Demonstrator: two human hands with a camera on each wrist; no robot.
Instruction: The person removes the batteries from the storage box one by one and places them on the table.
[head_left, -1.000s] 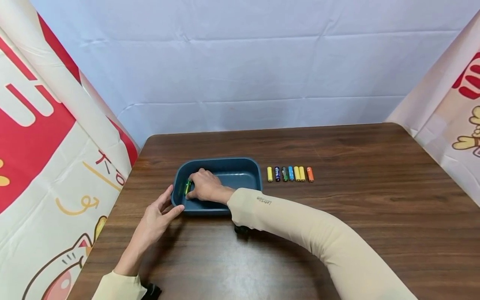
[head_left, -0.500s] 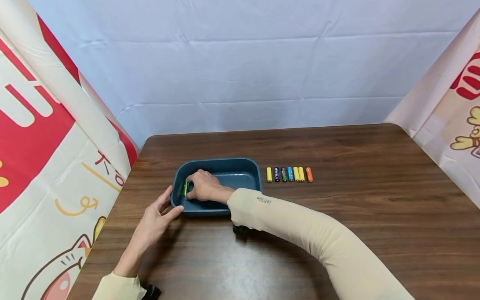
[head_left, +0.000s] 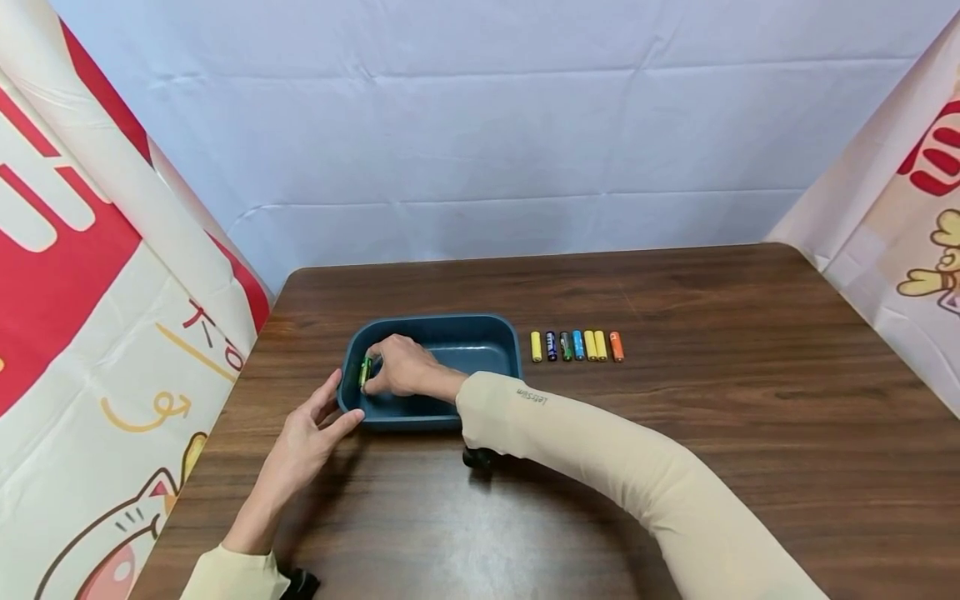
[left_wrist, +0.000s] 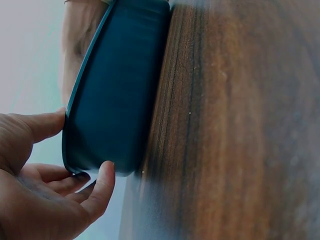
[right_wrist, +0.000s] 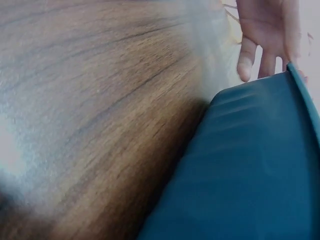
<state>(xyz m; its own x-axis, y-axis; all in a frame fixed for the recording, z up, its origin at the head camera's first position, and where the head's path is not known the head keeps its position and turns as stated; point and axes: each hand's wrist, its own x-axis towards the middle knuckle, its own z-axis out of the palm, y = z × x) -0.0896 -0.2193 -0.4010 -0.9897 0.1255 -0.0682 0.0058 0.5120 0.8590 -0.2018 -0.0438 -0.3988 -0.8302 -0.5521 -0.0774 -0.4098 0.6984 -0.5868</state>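
Observation:
A dark teal plastic box (head_left: 480,354) stands on the table. My right hand (head_left: 405,367) reaches into its left end and pinches a green-and-black battery (head_left: 365,372) by its ends, between thumb and fingers. Whether a second battery lies against it I cannot tell. My left hand (head_left: 303,442) rests at the box's near left corner. In the left wrist view, the left thumb touches the box's rim and the other fingers, fairly straight, lie at its end wall (left_wrist: 117,95). The right wrist view shows the box's outer side (right_wrist: 250,160) but not the right hand's fingers.
Right of the box lies a row of several batteries: yellow (head_left: 536,347), dark blue (head_left: 552,346), dark green (head_left: 566,346), light blue (head_left: 578,345), two more yellow ones and an orange one (head_left: 617,347). A white cloth (head_left: 480,150) hangs behind the brown table (head_left: 712,333).
My right hand has moved slightly left with the green battery, closer to the box's left wall. The left hand stays at the corner. The row of batteries keeps its order.

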